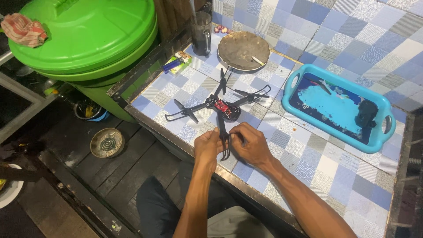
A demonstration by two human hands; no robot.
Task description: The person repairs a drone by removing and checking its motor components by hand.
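Lots of blue and green going on here

Black drone (222, 108) with a red patch in its middle sits on a table (308, 150) tiled in a blue, white and grey patchwork. Turquoise tray (291, 83), bright green bin (88, 35) with a red-and-white checked rag (24, 30) on its lid, brownish round plate (238, 48).

Both the left hand (207, 147) and right hand (251, 145) pinch the near arm of a black drone (220, 108) on the tiled counter (308, 163).

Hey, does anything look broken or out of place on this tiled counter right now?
Yes. The black drone has its top cover off, with a red circuit board exposed in the middle. The left hand and right hand grip its near arm at the counter's edge. A cigarette lies on the round metal dish.
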